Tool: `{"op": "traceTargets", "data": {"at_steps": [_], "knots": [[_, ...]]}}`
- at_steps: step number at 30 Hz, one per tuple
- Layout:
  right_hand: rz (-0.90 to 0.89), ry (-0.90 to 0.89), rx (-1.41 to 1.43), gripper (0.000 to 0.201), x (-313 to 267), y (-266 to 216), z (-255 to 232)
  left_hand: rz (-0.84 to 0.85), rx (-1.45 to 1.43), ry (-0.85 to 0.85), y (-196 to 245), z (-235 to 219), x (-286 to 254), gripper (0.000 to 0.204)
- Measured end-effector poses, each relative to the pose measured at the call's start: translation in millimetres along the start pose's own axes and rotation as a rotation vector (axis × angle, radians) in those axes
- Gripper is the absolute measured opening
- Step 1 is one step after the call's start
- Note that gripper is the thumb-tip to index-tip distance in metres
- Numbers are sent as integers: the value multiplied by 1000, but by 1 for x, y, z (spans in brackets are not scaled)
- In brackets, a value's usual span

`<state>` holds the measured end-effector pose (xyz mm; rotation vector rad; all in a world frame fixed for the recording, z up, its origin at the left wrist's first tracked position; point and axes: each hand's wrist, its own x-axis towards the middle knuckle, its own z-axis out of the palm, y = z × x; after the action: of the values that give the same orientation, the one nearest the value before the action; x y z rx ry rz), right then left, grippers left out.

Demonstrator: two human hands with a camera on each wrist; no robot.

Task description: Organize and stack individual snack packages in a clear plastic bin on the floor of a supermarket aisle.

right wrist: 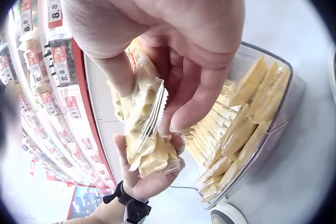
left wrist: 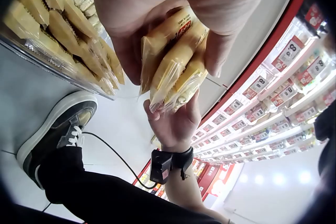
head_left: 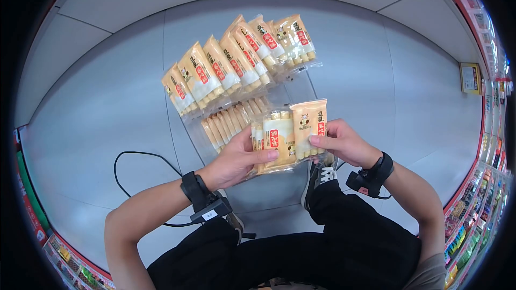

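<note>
Snack packets [head_left: 290, 137], yellow and orange with red labels, being held in a small stack above the floor, between both hands and over the knees. Being gripped from the left side by the left hand [head_left: 236, 161], with the thumb lying across the front of the nearest packet and the other fingers curled behind the stack. Being pinched at the right edge by the right hand [head_left: 344, 142], thumb pressing on the front of the tallest packet. Showing the same in the left wrist view: fingers of the left hand [left wrist: 173, 8] closing around the packets [left wrist: 170, 61], the right hand [left wrist: 176, 121] meeting them from below. Showing in the right wrist view the crimped edge of one packet [right wrist: 144, 124] being nipped between thumb and fingers of the right hand [right wrist: 168, 29], the left hand [right wrist: 149, 174] cupping the stack from under.

Lying just beyond the hands, a clear plastic tray [head_left: 196, 134] on the grey floor [head_left: 107, 102], being filled with more of the same packets standing in rows. Resting under the stack, a black sneaker with white laces [head_left: 320, 174]. Trailing over the floor at the left, a black cable [head_left: 134, 156]. Running along the edges, store shelves with price tags [left wrist: 273, 85].
</note>
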<state>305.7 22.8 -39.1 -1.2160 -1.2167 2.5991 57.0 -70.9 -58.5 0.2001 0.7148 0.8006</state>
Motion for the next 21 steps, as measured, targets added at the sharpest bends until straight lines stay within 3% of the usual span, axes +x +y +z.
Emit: {"op": "traceTargets", "data": {"at_steps": [8,11,14,17,21], "knots": [[34,11,154,35,1,17,2,1,46,25,-3,0,1,62],[-38,67,-47,37,1,0,5,-26,54,51,-3,-1,1,60],[-93,75,-375,31,-6,-26,-7,-156,101,13,4,-5,-2,62],[-447,-178,-888,30,-15,-63,-5,-165,290,-73,4,-4,-3,63],[-482,-239,-973,23,-16,-65,29,-174,561,-164,8,0,0,69]]}}
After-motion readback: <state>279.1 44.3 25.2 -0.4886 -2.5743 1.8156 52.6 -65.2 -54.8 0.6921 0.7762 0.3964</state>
